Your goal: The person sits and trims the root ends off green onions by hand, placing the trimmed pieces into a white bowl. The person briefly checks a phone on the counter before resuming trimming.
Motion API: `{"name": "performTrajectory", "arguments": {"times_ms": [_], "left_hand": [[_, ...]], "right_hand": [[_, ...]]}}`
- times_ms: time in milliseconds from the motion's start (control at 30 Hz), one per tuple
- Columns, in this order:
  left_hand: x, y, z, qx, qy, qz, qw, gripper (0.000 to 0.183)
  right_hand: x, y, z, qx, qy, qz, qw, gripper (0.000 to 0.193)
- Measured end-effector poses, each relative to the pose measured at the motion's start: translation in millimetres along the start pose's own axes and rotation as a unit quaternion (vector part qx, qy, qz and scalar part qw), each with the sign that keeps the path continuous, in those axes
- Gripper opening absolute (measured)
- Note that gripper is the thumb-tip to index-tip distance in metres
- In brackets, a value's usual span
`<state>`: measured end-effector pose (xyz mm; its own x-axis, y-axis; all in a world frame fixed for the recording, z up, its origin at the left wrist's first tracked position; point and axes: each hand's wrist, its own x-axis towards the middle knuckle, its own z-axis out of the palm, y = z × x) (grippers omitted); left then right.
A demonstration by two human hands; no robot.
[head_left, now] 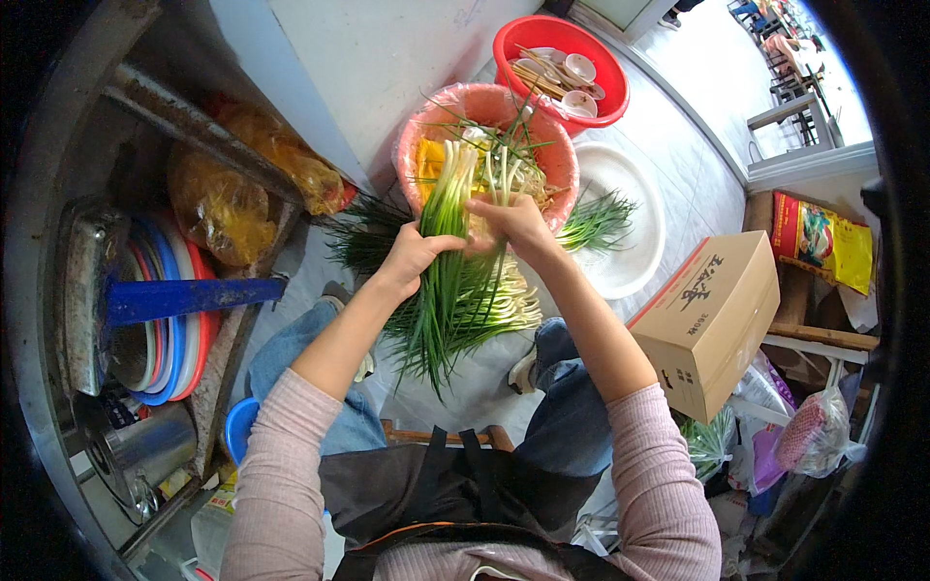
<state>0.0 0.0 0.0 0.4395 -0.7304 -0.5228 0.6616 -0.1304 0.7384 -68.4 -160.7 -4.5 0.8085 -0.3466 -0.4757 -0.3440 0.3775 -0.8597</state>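
My left hand (418, 258) is wrapped round a thick bunch of scallions (441, 218), pale root ends up and green leaves hanging toward my knees. Close beside it, my right hand (518, 225) pinches a few thin scallion stalks (502, 174) whose white ends point away from me. Both hands are over the near side of a pink basin (415, 126) lined with plastic, which holds trimmings and something yellow. More scallions (504, 305) lie in a pile on the floor below my hands. Darker green leaves (363, 237) stick out left of the basin.
A white basin (639, 232) with a scallion bunch (596, 223) stands to the right. Behind is a red tub (610, 111) of bowls and chopsticks. A cardboard box (712, 320) flanks my right arm. Shelving at left holds stacked basins (184, 310) and a blue-handled tool (194, 298).
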Motion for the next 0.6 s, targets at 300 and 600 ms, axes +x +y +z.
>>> {"name": "performTrajectory", "arguments": {"times_ms": [300,600], "left_hand": [[2,-2,1,-0.093,-0.014,-0.047,0.994,0.026],[-4,0,5,0.030,0.048,0.041,0.998,0.023]], "right_hand": [[-2,-7,-6,-0.081,0.040,-0.011,0.996,0.017],[-1,-17,-10,-0.229,0.067,-0.040,0.970,0.019]]}}
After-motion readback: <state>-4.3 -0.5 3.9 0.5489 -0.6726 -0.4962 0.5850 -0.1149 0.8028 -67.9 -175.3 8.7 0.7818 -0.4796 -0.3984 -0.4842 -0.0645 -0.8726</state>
